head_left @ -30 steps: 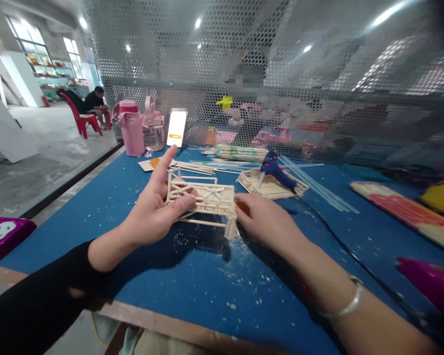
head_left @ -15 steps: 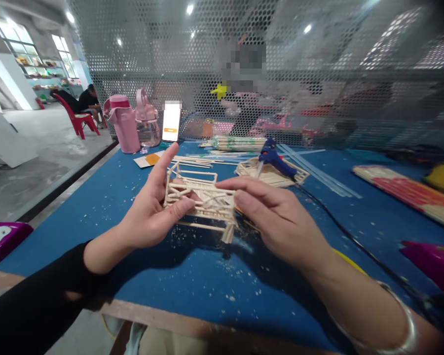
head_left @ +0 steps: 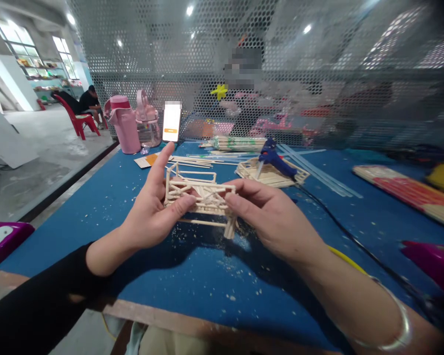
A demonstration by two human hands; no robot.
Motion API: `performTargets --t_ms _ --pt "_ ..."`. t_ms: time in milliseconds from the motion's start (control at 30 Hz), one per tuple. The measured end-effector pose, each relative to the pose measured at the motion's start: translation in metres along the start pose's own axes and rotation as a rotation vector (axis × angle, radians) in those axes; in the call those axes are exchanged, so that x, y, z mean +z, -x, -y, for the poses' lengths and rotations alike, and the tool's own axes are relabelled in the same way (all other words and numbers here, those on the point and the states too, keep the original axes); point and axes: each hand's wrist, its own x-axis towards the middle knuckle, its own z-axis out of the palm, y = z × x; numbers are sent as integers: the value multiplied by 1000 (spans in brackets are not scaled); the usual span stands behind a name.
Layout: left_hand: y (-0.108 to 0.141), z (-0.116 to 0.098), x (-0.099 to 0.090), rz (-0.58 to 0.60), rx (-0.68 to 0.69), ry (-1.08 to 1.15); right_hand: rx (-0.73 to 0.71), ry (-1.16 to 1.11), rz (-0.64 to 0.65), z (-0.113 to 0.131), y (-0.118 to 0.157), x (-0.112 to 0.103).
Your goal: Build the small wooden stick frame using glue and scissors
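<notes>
A small frame model made of thin wooden sticks [head_left: 202, 192] is held above the blue tabletop between both hands. My left hand [head_left: 151, 212] grips its left end, thumb across the front lattice and index finger pointing up. At the right end, my right hand [head_left: 270, 212] pinches the corner with thumb and index finger, just over a short bundled-stick leg. Behind my right hand, a blue glue gun [head_left: 277, 160] rests on a flat stick-built piece [head_left: 246, 171]. The fingers behind the model are partly hidden.
Loose sticks [head_left: 196, 161], a bagged stick bundle [head_left: 240, 143] and clear glue sticks [head_left: 318, 172] lie at the back. A pink jug [head_left: 124, 125], a bottle [head_left: 147, 123] and a phone [head_left: 171, 123] stand back left. The glue gun's black cord [head_left: 340, 229] runs right. A perforated metal screen [head_left: 192, 64] borders the table.
My right hand has shifted slightly left, and its thumb and index finger now close on the model's right corner. The model has tilted a little; my left hand keeps its grip.
</notes>
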Motion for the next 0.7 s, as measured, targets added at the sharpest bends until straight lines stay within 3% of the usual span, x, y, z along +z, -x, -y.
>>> performTargets --t_ms 200,400,700 --pt "-6 11 0 -257 59 -112 -92 43 20 -6 -3 3" --pt "-1 10 3 -112 -7 -110 15 -158 -35 -6 -2 12" --pt "1 10 5 -90 5 -108 79 -235 -90 -2 1 15"
